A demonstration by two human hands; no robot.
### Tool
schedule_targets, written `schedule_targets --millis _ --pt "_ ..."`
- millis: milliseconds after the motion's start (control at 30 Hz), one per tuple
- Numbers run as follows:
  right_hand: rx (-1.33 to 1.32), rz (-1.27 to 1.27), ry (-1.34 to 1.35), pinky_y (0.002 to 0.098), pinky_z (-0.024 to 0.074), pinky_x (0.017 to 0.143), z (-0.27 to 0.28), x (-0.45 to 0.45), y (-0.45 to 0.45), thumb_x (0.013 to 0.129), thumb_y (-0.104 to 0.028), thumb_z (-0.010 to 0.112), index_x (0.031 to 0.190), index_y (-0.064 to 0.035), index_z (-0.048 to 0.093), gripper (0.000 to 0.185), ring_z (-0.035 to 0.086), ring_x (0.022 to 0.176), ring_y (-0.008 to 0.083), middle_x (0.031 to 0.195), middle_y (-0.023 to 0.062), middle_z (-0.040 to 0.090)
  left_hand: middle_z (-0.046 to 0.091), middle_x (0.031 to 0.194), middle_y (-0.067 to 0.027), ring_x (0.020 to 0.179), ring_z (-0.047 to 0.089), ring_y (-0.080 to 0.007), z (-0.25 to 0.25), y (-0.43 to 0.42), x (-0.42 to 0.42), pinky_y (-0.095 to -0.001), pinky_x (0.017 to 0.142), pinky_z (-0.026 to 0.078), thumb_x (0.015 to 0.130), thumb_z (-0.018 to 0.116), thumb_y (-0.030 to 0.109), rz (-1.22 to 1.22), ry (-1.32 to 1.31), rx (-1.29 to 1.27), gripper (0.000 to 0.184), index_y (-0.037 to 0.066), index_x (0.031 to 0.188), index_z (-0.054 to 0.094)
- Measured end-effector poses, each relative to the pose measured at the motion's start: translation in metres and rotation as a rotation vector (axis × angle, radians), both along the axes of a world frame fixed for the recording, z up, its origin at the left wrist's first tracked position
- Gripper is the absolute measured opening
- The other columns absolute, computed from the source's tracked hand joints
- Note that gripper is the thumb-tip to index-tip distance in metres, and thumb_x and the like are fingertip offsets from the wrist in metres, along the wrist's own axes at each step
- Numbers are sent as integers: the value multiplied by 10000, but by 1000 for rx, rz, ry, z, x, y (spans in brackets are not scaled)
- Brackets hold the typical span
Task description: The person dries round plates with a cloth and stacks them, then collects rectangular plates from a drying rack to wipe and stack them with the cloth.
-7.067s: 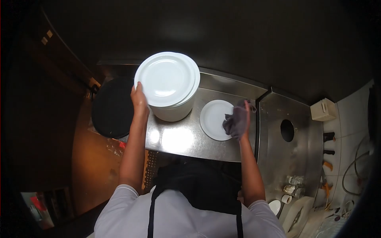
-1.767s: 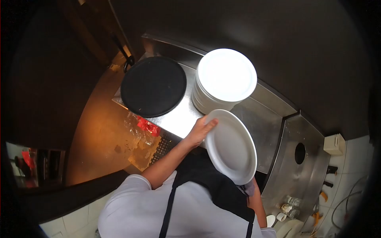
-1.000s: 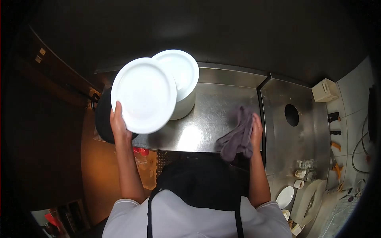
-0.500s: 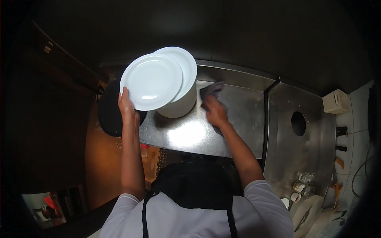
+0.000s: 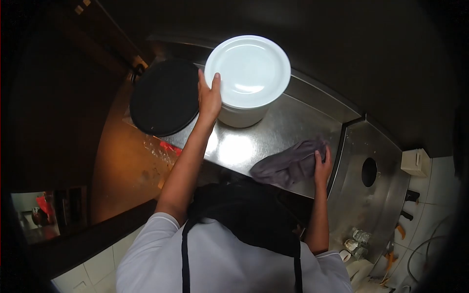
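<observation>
A round white plate [image 5: 248, 73] lies on top of a white cylindrical column [image 5: 243, 117]; whether that is stacked plates or a container I cannot tell. My left hand [image 5: 210, 100] is at the plate's left edge, its thumb over the rim and its fingers stretched out beside it. My right hand [image 5: 322, 166] grips a grey-purple cloth [image 5: 288, 163] by its right end. The cloth is spread over the front right part of the steel counter [image 5: 308, 119].
A black round tray-like disc [image 5: 165, 97] lies left of the column. Beyond a raised steel divider, a steel surface [image 5: 349, 185] has a dark round hole [image 5: 369, 172]. Small glass jars [image 5: 359, 239] stand near its front. Knives [image 5: 409, 205] hang by the tiled wall.
The tilted plate has moved right and now lies flat on the column. My right hand has brought the cloth nearer, to the right, and the cloth has opened out. The view has shifted.
</observation>
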State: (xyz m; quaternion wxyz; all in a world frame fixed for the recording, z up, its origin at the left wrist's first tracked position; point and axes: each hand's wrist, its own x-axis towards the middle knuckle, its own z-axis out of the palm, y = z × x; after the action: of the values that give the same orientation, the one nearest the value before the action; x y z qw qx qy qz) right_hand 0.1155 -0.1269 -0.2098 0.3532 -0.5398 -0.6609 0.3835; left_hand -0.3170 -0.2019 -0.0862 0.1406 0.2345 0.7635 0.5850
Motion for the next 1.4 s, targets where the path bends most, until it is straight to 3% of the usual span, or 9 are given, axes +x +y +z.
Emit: schedule_targets --millis 200,367,500,600,700,900,1100,1267,1400 --pt "346 120 -846 533 317 1187 -31 -55 -52 860 -501 753 1517 -17 467 865 363 1446 499 1598 330 320 489 1486 -250 1402 458 -382 -23 -96 -59 -424 1182 344 1032 582 412 140 91 -79 631 4 1499 468" --pt "255 564 -612 509 402 1137 -7 -159 -130 762 -146 794 1336 -76 628 602 438 1401 465 1509 274 454 612 1352 -226 1282 571 -388 -128 -230 -180 -471 1058 461 936 722 413 754 609 -382 588 21 1351 582" --pt "27 1004 -236 424 517 1025 29 -237 -174 754 -96 782 1258 -123 671 517 607 1238 386 1380 186 588 734 967 -232 926 702 -459 -144 -266 -235 -506 854 545 868 764 472 580 242 -599 608 -8 1220 636" --pt "-5 1046 -136 404 532 995 40 -260 -186 762 -82 761 1223 -110 677 470 640 1183 360 1295 135 642 750 1002 -167 955 735 -315 -195 -289 -291 -445 764 571 941 700 345 327 -51 -747 373 37 1150 674" --pt "58 991 -119 392 517 1024 46 -254 -184 762 -56 739 1207 -84 678 451 635 1200 352 1276 147 652 737 1100 -158 1015 724 -287 -209 -322 -293 -420 741 592 956 649 273 237 -452 -257 327 26 1171 658" --pt "-104 688 4 360 468 1067 22 -190 -176 767 23 645 1210 -15 671 445 639 1216 284 1259 156 668 655 1307 -223 1127 673 -344 -168 -437 -231 -440 937 583 981 607 226 578 -880 379 485 -62 1368 555" --pt "-238 562 191 374 445 1071 143 -235 -138 816 -21 612 1283 10 644 469 577 1239 241 1348 116 610 670 1289 -176 1158 643 -253 -62 -482 -188 -382 1003 517 1040 626 364 826 -350 321 532 -83 1328 604" --pt "-156 308 1135 433 519 1035 282 -364 -121 991 -199 564 1389 21 528 456 601 1240 284 1361 154 586 701 1184 -98 1069 630 -164 18 -493 -153 -314 966 487 1055 620 265 764 156 373 399 -85 1243 659" --pt "472 1202 405 458 526 997 269 -458 -214 906 -94 594 1278 38 604 396 615 1209 342 1293 242 608 728 1059 -60 968 628 -131 57 -495 -136 -288 906 493 1037 648 231 768 331 316 333 -76 1153 707"
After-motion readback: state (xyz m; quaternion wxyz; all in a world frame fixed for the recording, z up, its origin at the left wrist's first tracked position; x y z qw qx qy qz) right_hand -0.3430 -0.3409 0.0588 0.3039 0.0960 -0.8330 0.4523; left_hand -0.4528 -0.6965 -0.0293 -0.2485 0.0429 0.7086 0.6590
